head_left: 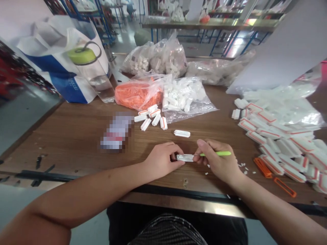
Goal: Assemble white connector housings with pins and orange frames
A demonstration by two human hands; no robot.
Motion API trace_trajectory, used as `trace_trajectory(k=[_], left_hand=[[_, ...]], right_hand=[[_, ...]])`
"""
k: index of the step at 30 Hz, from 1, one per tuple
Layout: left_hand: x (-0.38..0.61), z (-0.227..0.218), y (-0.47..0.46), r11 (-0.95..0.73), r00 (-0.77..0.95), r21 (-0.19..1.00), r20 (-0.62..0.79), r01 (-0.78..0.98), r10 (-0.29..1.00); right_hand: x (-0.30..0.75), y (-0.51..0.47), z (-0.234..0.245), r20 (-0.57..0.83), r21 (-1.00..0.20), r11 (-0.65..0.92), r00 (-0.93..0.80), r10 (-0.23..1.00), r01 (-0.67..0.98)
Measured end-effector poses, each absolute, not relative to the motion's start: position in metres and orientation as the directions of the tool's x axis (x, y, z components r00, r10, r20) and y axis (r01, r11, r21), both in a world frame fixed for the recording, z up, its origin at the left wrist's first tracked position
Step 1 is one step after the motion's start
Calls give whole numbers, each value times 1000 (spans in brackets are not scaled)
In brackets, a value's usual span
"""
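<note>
My left hand [163, 160] pinches a small white plastic part [184, 158] at its left end, just above the near table edge. My right hand [214, 159] is shut on a slim tool with a lime-green handle [216, 153], and its thin metal shaft reaches across the white part. A loose white piece [182, 133] lies a little beyond my hands. Farther left sits a small group of white pieces with orange trim [150, 118]. Loose orange frames [262, 167] lie near my right hand, beside a heap of orange-edged white parts [278, 143].
The hands work on a brown wood-grain table [76, 143]. Clear bags of orange strips [138, 95] and white pieces [181, 97] lie ahead, with fuller bags [155, 58] behind them. A blurred package [117, 132] lies on the left, and a printed tote bag [63, 61] stands beyond.
</note>
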State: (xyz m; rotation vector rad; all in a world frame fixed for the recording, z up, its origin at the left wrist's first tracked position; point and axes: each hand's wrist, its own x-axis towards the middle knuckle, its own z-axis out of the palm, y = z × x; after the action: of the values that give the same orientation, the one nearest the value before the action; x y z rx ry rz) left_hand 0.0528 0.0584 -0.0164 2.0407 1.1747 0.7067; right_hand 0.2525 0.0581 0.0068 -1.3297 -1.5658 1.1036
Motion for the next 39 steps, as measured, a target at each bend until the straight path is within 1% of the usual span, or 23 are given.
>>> trace_trajectory(k=[5, 15, 21, 30, 34, 39], left_hand=[[53, -16, 59, -366, 446, 780, 125, 508, 886], [54, -16, 59, -369, 455, 779, 122, 507, 882], [54, -16, 58, -359, 449, 786, 118, 502, 886], [55, -16, 58, -333, 436, 808, 106, 486, 894], [55, -16, 59, -329, 437, 804, 97, 495, 894], [55, -15, 59, -320, 439, 809, 85, 494, 894]], right_hand=[[252, 59, 2, 52, -936, 92, -125, 991, 339], [248, 61, 1, 13, -938, 50, -111, 994, 342], [247, 59, 3, 11, -922, 50, -102, 995, 384], [245, 54, 5, 118, -878, 175, -153, 981, 445], [246, 52, 5, 151, -878, 191, -124, 981, 440], [245, 53, 5, 151, -876, 191, -126, 981, 443]])
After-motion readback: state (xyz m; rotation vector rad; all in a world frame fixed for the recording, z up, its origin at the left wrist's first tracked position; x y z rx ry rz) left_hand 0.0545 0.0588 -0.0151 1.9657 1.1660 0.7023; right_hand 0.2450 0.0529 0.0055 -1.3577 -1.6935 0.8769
